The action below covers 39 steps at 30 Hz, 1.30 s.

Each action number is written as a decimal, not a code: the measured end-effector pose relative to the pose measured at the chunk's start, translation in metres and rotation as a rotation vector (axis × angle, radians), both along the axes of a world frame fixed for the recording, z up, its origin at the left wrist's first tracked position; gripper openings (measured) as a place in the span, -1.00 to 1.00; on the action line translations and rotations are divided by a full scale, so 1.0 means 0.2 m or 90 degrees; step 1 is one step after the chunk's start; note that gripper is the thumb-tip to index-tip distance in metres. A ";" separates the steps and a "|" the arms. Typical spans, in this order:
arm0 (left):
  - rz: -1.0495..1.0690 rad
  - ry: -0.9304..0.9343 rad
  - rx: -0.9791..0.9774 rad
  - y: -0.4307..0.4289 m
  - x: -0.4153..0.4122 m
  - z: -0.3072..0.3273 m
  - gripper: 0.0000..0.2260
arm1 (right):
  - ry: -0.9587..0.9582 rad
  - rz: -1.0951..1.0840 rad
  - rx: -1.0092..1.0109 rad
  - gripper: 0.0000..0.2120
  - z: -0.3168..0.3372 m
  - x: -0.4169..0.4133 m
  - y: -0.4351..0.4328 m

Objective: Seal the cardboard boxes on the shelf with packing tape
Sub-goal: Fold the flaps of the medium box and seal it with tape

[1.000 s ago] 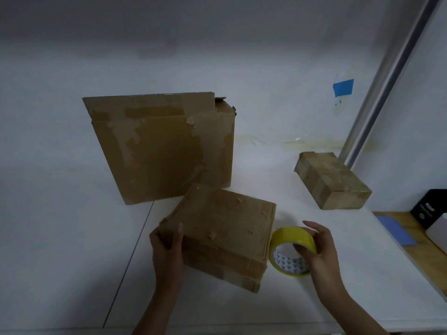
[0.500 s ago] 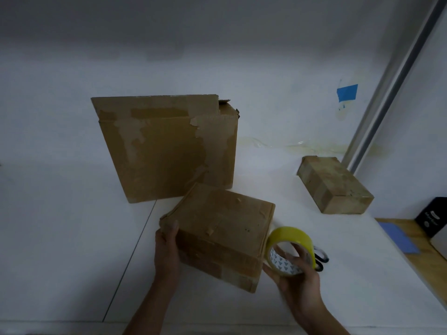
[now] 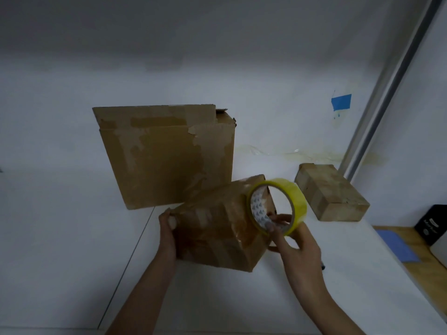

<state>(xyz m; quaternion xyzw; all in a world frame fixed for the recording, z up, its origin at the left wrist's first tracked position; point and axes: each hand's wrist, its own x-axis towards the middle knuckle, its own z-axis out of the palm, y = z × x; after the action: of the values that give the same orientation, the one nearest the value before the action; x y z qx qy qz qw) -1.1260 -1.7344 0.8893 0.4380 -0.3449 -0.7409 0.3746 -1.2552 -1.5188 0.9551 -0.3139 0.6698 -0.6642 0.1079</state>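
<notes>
While the left hand [image 3: 167,234] grips the left edge of the middle cardboard box [image 3: 217,228] at the centre of the frame, its fingers curled round the edge, the box stands tilted on the white shelf [image 3: 72,250], with its old tape strips showing on the near face. At the box's right end the right hand [image 3: 300,240] holds the yellow tape roll [image 3: 297,200] upright, with one digit hooked inside the printed core and the others wrapped under the outer band. The roll overlaps the upper right corner of the box; whether it touches the cardboard I cannot tell. Just behind, left of centre, the large cardboard box [image 3: 169,160] stands upright with a flap raised along its top and torn patches on its front. Right of centre, well apart from the hands, the small cardboard box [image 3: 331,192] lies flat near the foot of a slanting metal post [image 3: 387,93]. A scrap of blue tape [image 3: 341,102] sticks to the white wall at upper right. At the right edge, a blue sheet [image 3: 396,245] lies on a wooden surface [image 3: 423,267] beside a black object [image 3: 433,223].
</notes>
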 end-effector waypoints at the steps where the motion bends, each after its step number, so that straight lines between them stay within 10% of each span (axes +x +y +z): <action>1: -0.014 -0.001 0.028 -0.02 -0.02 -0.02 -0.19 | 0.056 -0.021 0.025 -0.59 0.03 -0.01 -0.01; 10: -0.154 -0.153 0.056 -0.12 -0.07 0.01 -0.23 | 0.110 0.204 -0.002 -0.67 0.25 -0.14 -0.27; 13: 0.045 -0.472 -0.188 -0.09 -0.02 0.12 -0.38 | 0.188 0.215 0.016 -0.71 0.26 -0.12 -0.40; 15: 0.161 -0.387 -0.414 0.00 -0.02 0.29 -0.43 | 0.246 0.197 0.042 -0.58 0.25 -0.10 -0.50; 18: -0.032 -0.175 -0.584 0.09 -0.02 0.48 -0.22 | 0.266 0.165 0.071 -0.37 0.25 -0.10 -0.63; 21: -0.108 -0.499 -0.769 0.01 -0.01 0.49 0.24 | 0.252 0.159 0.107 -0.38 0.27 -0.11 -0.71; 39: -0.286 -0.709 -0.764 -0.30 0.02 0.58 -0.03 | 0.382 0.107 0.249 -0.70 0.46 0.01 -0.92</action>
<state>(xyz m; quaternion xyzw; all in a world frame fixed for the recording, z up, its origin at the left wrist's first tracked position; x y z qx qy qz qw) -1.1223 -1.7938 1.0061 0.3869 -0.8925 -0.1652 0.1628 -1.2541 -1.7020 1.0475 -0.5222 0.7579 -0.3906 0.0192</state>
